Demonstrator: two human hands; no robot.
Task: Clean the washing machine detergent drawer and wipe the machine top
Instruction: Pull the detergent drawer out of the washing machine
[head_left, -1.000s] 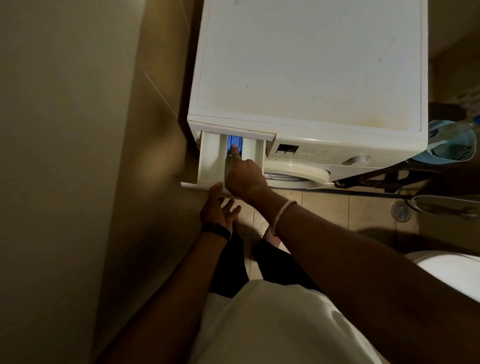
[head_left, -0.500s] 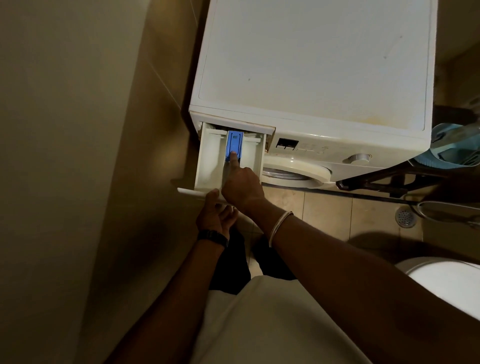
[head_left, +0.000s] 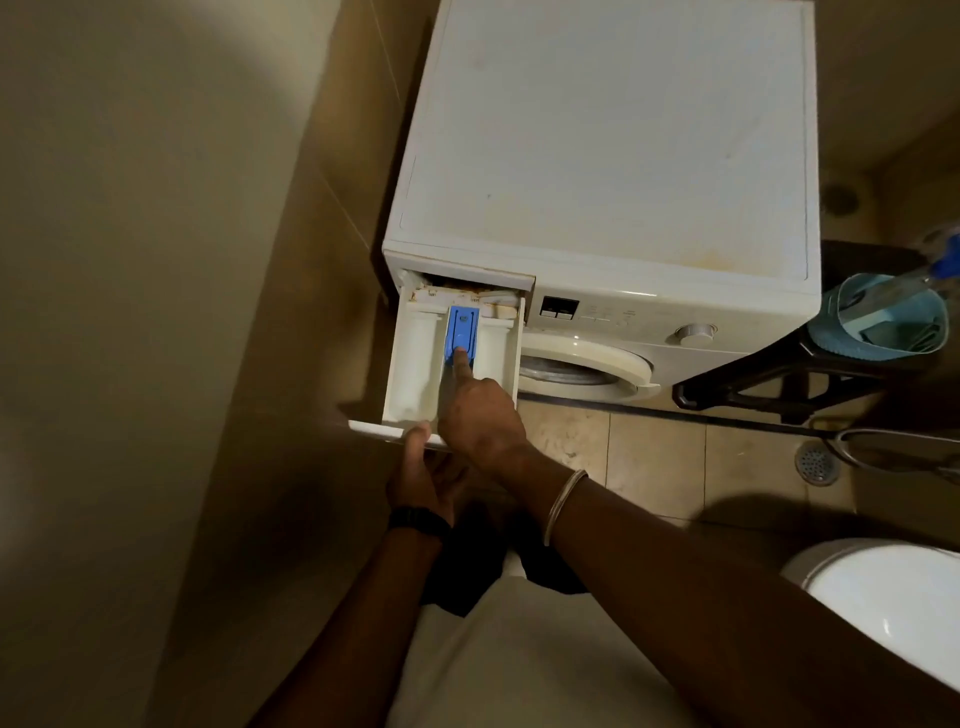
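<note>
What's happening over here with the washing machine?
A person is working on the washing machine's detergent drawer, which is pulled well out. The left hand holds the drawer's front panel from below, while the right hand presses a forefinger on the blue tab in the middle compartment, probably the release for taking the drawer out. Brownish grime shows at the back of the drawer slot. The machine top looks stained and not yet wiped.
</note>
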